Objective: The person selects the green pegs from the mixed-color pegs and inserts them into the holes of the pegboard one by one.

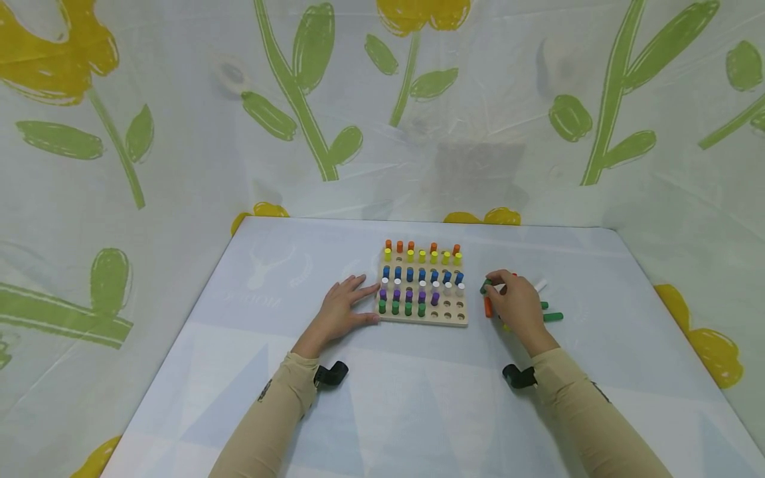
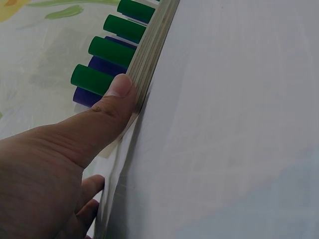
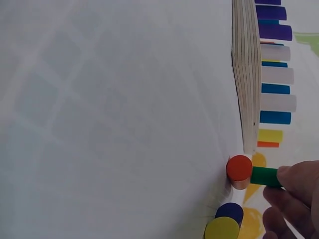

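head view: the left hand [image 1: 342,311] lies flat on the bench [image 1: 418,398], fingers relaxed against the pegboard [image 1: 423,317]; the right hand [image 1: 517,303] pinches a green peg [image 1: 485,286] among loose pegs. left wrist view: the thumb [image 2: 112,102] presses the pegboard's edge [image 2: 152,50]. right wrist view: fingers [image 3: 296,181] grip the green peg [image 3: 264,177] beside an orange peg [image 3: 239,169].

Pegboard [image 1: 423,319] lies mid-table [image 1: 382,411], loose pegs [image 1: 552,317] to its right.

Pale table [image 1: 418,398] with pegboard [image 1: 422,319], loose pegs [image 1: 552,317]
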A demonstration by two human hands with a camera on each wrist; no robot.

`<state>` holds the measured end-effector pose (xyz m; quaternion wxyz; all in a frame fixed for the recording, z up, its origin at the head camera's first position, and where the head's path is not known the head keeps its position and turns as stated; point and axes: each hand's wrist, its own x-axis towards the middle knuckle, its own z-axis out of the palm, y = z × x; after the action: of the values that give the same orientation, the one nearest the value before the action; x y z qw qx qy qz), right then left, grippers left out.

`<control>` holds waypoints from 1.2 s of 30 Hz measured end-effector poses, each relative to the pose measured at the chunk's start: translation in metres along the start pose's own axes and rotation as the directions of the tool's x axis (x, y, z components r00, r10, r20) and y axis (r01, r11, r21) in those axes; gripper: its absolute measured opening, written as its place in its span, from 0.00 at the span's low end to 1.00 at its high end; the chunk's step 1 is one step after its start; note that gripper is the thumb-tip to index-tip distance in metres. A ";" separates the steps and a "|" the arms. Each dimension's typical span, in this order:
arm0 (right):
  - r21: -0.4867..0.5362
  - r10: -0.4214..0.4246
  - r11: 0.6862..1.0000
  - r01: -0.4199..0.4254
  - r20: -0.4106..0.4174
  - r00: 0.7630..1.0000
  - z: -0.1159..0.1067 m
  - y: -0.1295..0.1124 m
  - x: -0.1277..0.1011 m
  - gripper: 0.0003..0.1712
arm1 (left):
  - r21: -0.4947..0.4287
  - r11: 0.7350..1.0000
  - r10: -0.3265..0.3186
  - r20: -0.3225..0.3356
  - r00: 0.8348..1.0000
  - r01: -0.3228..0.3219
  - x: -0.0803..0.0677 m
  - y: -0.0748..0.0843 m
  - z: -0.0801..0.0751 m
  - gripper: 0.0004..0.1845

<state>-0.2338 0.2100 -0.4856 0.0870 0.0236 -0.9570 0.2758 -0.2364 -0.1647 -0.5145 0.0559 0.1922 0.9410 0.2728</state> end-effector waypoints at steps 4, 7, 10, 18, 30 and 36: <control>0.011 -0.010 1.000 0.010 -0.015 1.000 0.000 -0.003 -0.001 0.14 | -0.001 1.000 0.002 0.001 1.000 -0.002 0.000 -0.001 0.000 0.42; 0.019 -0.017 1.000 0.017 -0.020 1.000 0.000 -0.005 -0.003 0.14 | -0.006 1.000 0.001 0.002 1.000 -0.001 0.000 -0.001 0.000 0.42; 0.023 -0.019 1.000 0.020 -0.022 1.000 0.000 -0.007 -0.004 0.14 | -0.009 1.000 0.002 -0.001 1.000 -0.002 0.000 -0.001 0.000 0.42; 0.020 -0.012 1.000 0.012 -0.018 1.000 -0.001 -0.013 -0.010 0.15 | -0.008 1.000 0.004 -0.001 1.000 -0.004 -0.001 0.002 -0.001 0.42; 0.060 -0.057 0.997 0.057 -0.008 0.998 0.000 -0.017 -0.016 0.14 | -0.002 1.000 -0.007 0.007 1.000 0.007 -0.001 0.006 -0.003 0.42; 0.056 -0.099 0.993 0.099 -0.007 0.995 0.003 -0.021 -0.018 0.14 | -0.003 1.000 -0.008 0.006 1.000 0.008 0.000 0.005 -0.002 0.42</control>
<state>-0.2143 0.1909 -0.4802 0.1018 0.0729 -0.9463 0.2980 -0.2352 -0.1622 -0.5104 0.0600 0.1892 0.9411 0.2736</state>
